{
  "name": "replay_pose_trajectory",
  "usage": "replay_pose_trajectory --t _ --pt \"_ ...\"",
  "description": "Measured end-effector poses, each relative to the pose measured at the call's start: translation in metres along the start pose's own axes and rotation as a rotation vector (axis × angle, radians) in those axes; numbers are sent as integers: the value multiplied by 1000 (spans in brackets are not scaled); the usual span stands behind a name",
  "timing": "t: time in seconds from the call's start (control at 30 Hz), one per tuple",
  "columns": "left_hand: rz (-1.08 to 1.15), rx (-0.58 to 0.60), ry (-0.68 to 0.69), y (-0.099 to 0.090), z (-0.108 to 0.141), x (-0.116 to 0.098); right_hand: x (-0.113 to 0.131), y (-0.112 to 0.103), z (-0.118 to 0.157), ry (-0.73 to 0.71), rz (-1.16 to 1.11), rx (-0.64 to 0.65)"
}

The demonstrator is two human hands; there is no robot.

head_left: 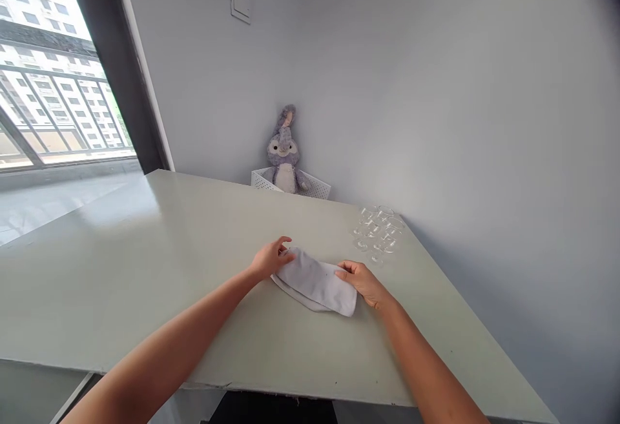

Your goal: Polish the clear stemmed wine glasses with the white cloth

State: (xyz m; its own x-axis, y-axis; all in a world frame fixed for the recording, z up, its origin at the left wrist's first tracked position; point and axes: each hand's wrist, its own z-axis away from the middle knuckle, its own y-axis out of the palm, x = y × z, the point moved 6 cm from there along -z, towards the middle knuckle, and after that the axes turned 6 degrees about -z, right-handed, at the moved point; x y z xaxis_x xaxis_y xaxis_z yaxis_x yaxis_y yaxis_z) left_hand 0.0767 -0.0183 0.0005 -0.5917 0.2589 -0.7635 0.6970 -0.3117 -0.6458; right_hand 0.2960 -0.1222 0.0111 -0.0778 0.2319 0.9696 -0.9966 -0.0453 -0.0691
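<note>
A folded pale grey cloth point(314, 280) lies on the table in front of me, its layers slightly offset along the near side. My left hand point(271, 259) is at the cloth's left end, thumb over the edge and fingers curled behind it, with the index finger raised. At the right end, my right hand point(362, 281) grips the cloth between a thumb on top and bent fingers at the far edge. The undersides of both grips are hidden.
Several clear stemmed glasses point(378, 230) stand close together beyond my right hand, near the table's point(203, 237) right edge. A plush rabbit point(285, 153) sits in a white perforated basket point(317, 188) behind the table. Grey walls meet at the corner; a window is at left.
</note>
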Motion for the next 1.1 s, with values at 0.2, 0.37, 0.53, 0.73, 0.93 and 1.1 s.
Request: replay_pose_trajectory --t 0.2,0.37,0.53,0.73,0.93,1.1 --pt "110 -160 57 -12 7 -15 32 -11 2 -227 171 -146" --pt "675 9 287 -48 14 -37 51 -18 7 -436 323 -167" --pt "544 567 202 -40 24 -41 4 -41 -9 -229 354 -255" --pt "61 547 112 -15 24 -30 -18 -44 -13 -179 332 -311" --pt "-379 403 534 28 39 -51 -9 -20 -9 -214 404 -213" --pt "-635 305 647 65 39 -53 -5 -9 -8 -305 420 -175"
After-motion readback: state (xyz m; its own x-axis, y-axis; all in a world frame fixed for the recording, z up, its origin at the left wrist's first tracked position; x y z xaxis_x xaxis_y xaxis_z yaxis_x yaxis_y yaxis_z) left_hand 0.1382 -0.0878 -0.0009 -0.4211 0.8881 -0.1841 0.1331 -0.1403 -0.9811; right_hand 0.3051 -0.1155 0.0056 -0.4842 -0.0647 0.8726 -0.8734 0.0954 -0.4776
